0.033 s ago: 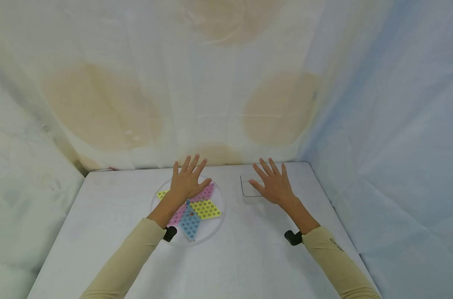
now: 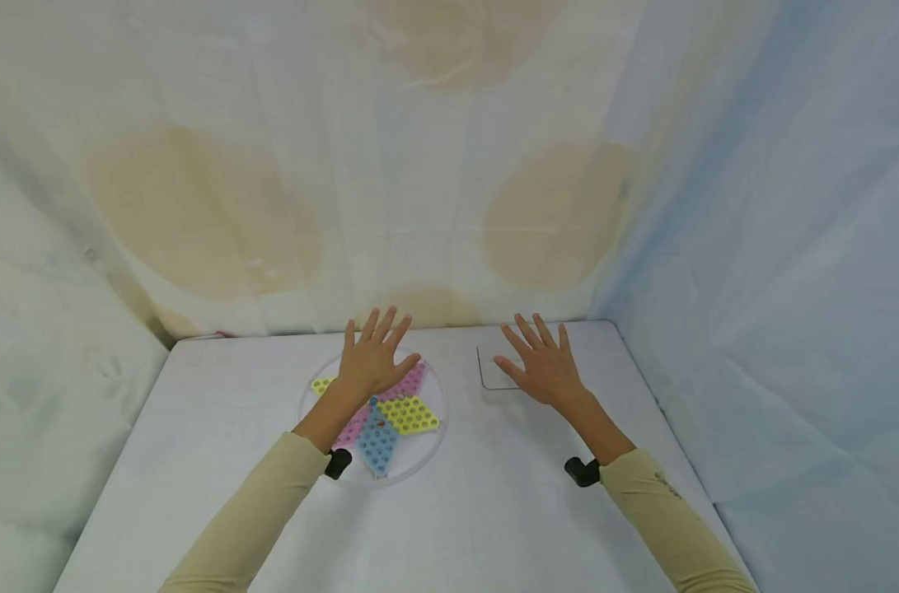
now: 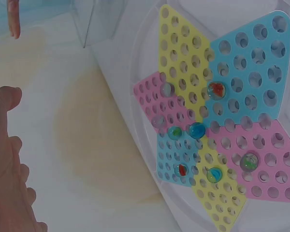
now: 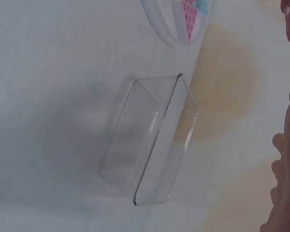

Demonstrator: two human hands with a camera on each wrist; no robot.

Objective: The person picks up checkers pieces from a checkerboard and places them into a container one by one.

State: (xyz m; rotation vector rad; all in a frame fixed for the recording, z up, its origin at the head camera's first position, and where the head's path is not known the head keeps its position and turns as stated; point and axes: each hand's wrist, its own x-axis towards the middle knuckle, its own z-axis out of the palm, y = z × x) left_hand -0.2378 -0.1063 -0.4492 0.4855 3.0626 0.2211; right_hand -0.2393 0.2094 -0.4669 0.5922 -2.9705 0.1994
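Note:
My left hand point(image 2: 371, 362) hovers above a round Chinese checkers board point(image 2: 412, 414), fingers spread and straight, holding nothing. The board has a star of pink, yellow and blue sections full of round holes. In the left wrist view several glass marbles sit on it, among them a blue marble point(image 3: 196, 130) near the centre and one with a red swirl point(image 3: 216, 90). My right hand point(image 2: 545, 366) is likewise spread and holds nothing, overlapping a clear plastic box point(image 4: 130, 140) in the head view. The box is rectangular and see-through, with a dark-looking rim.
Both objects stand on a white-covered table point(image 2: 464, 511), toward its far side. Behind it hangs a pale sheet point(image 2: 412, 206) with tan spots, and another sheet point(image 2: 790, 288) hangs along the right side. Small black wrist devices point(image 2: 582, 471) sit at both sleeve cuffs.

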